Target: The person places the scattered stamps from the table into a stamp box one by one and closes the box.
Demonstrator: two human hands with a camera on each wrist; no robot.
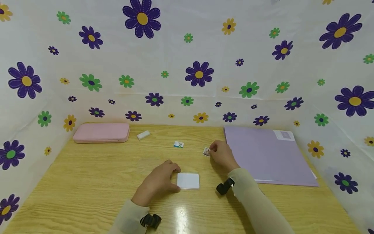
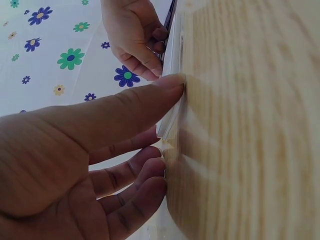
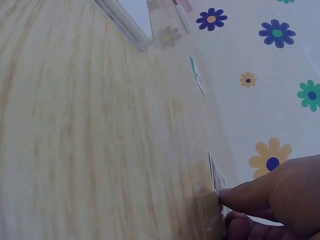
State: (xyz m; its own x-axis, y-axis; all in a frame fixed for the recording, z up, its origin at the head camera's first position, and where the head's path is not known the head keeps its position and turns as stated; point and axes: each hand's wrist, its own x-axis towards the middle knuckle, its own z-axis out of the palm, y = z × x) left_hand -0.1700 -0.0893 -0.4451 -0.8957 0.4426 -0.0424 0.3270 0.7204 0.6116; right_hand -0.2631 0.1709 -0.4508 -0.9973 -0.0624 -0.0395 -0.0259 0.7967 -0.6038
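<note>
White-edged and small, the rectangular picture card (image 1: 206, 152) your nearer right hand (image 1: 223, 155) pinches lies beyond and right of the flat white rectangular case (image 1: 188, 180), whose left end your left hand (image 1: 159, 178) holds.

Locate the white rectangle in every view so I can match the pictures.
Head: white rectangle below centre, just right of the left hand.
Left wrist: white rectangle upper middle, nearly edge-on, partly behind that hand.
Right wrist: white rectangle left of centre, cut by the top edge.
Shared landmark: the right hand.
</note>
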